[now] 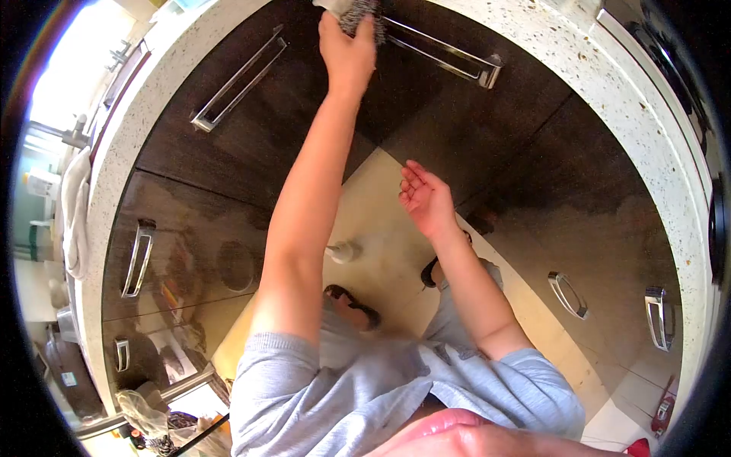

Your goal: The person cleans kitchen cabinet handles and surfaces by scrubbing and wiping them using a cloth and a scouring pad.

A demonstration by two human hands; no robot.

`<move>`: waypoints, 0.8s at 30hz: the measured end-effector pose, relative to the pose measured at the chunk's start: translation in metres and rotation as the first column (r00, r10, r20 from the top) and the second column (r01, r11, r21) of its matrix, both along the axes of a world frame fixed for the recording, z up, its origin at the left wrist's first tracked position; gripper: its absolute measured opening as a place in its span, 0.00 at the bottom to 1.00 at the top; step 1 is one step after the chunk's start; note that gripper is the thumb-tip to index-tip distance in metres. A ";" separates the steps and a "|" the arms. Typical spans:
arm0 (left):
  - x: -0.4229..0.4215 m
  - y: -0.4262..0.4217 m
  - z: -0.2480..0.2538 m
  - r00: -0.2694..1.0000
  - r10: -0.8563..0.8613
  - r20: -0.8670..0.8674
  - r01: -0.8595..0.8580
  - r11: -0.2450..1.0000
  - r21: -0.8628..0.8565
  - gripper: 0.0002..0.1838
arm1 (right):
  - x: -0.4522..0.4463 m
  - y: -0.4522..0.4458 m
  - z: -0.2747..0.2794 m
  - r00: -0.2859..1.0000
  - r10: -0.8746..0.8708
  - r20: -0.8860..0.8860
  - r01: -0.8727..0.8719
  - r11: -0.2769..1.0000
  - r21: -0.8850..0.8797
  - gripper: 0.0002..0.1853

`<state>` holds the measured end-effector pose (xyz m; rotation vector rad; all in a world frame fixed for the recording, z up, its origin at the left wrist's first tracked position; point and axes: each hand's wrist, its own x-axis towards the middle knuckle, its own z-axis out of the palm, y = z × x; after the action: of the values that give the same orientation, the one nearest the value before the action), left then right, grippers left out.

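Observation:
High on the dark cabinet fronts, at the top of the head view, my left hand is closed on a grey and white cloth. The cloth is bunched and lies against the dark door between two long chrome handles. Only part of it shows past my fingers. My right hand hangs in the air in front of the lower doors, palm partly up, its fingers loosely curled and holding nothing. Below, on the floor between my arms, stands a white bottle with a narrow spout.
Dark cabinet doors curve around me, with chrome handles sticking out. Above them runs a speckled countertop. A white towel drapes over the counter at left. Plastic bags lie at lower left. My sandalled feet stand on the pale floor.

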<state>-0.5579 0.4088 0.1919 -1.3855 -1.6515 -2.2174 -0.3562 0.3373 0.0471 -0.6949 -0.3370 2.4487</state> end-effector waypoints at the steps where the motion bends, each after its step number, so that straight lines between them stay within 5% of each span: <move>1: 0.019 -0.007 0.007 0.963 0.119 -0.240 -0.112 0.993 0.043 0.18 | 0.000 0.001 0.004 1.000 -0.013 0.000 0.013 1.000 -0.004 0.12; 2: 0.047 -0.016 0.011 0.856 0.236 -0.460 -0.209 0.972 0.110 0.17 | -0.001 0.000 0.006 1.000 -0.026 -0.001 0.026 1.000 -0.013 0.12; 3: 0.068 -0.024 0.011 0.838 0.167 -0.519 -0.096 0.982 0.161 0.18 | -0.003 0.000 0.002 0.999 -0.026 -0.021 0.026 1.000 -0.001 0.12; 4: 0.087 -0.032 0.010 0.905 0.068 -0.419 -0.035 0.996 0.087 0.19 | -0.006 0.001 -0.005 0.999 -0.025 -0.037 0.025 1.000 0.013 0.12; 6: 0.060 -0.017 0.009 0.866 0.161 -0.472 -0.097 0.983 0.158 0.17 | -0.005 0.001 -0.006 0.999 -0.004 -0.044 0.006 0.999 0.033 0.12; 7: 0.042 -0.011 0.009 0.943 0.173 -0.286 -0.181 0.983 -0.003 0.17 | -0.006 -0.002 -0.003 0.999 0.011 -0.047 -0.010 1.000 0.029 0.12; 8: 0.019 -0.004 0.009 0.996 0.025 -0.082 -0.026 0.999 -0.018 0.16 | -0.007 -0.005 -0.001 0.998 0.023 -0.056 -0.021 0.999 0.024 0.12; 10: 0.041 -0.010 0.018 0.891 0.253 -0.378 -0.278 0.961 -0.010 0.17 | -0.002 -0.004 -0.005 0.998 0.010 -0.059 -0.010 1.000 -0.006 0.11; 12: 0.086 -0.025 0.018 0.757 0.212 -0.619 -0.216 0.974 0.070 0.19 | -0.009 0.001 -0.006 0.997 -0.019 -0.070 0.018 1.000 -0.012 0.11; 14: 0.103 -0.027 0.015 0.830 0.137 -0.541 -0.141 0.989 0.035 0.18 | -0.009 0.003 -0.009 0.998 -0.054 -0.044 0.054 0.999 -0.009 0.11; 16: 0.076 -0.021 0.020 0.781 0.235 -0.579 -0.268 0.963 0.031 0.14 | -0.005 0.000 -0.008 0.998 -0.010 -0.059 0.010 1.000 -0.008 0.11; 18: 0.058 -0.014 0.018 0.900 0.244 -0.360 -0.255 0.967 0.018 0.13 | -0.004 -0.002 -0.005 0.998 0.004 -0.068 -0.005 1.000 -0.019 0.10; 21: 0.117 -0.028 0.020 0.732 0.227 -0.642 -0.270 0.962 0.032 0.18 | -0.005 0.005 -0.002 0.997 -0.013 -0.071 0.015 1.000 0.016 0.10; 24: 0.131 -0.028 0.018 0.849 0.129 -0.512 -0.148 0.989 0.003 0.18 | -0.003 0.003 -0.007 0.996 -0.024 -0.086 0.028 0.998 0.050 0.11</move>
<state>-0.4266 0.3804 0.2098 -1.6210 -1.5357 -1.5554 -0.3591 0.3405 0.0398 -0.5678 -0.3541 2.4276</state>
